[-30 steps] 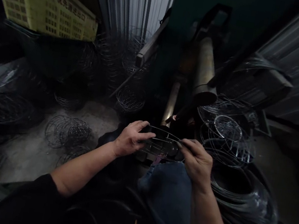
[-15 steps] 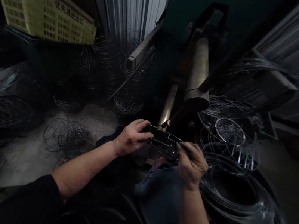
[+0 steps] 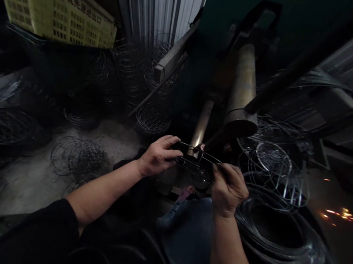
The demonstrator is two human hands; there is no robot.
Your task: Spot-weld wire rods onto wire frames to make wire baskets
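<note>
A round wire frame point(image 3: 208, 156) of thin metal rings and cross wires is stretched between my two hands. My left hand point(image 3: 158, 157) pinches its left side between thumb and fingers. On the opposite side, my right hand point(image 3: 228, 188) is closed around the rim. The frame's far edge lies at the tip of a lower metal rod point(image 3: 202, 127) of the machine; whether they touch I cannot tell. Above and to the right, a thicker metal cylinder point(image 3: 244, 85) points down toward me. The frame's lower part is dark and hard to make out.
To the right lie a large wire coil point(image 3: 298, 254) and several finished-looking wire frames point(image 3: 274, 161). Sparks point(image 3: 340, 214) glow over the floor at far right. More wire frames point(image 3: 77, 156) rest on the floor at left, below a yellow crate point(image 3: 80, 21). A bar point(image 3: 175, 56) juts out beside the machine.
The wire frame has risen slightly and tilted at the rod's tip, with both hands still on it. Sparks have appeared at right. The view has shifted a little.
</note>
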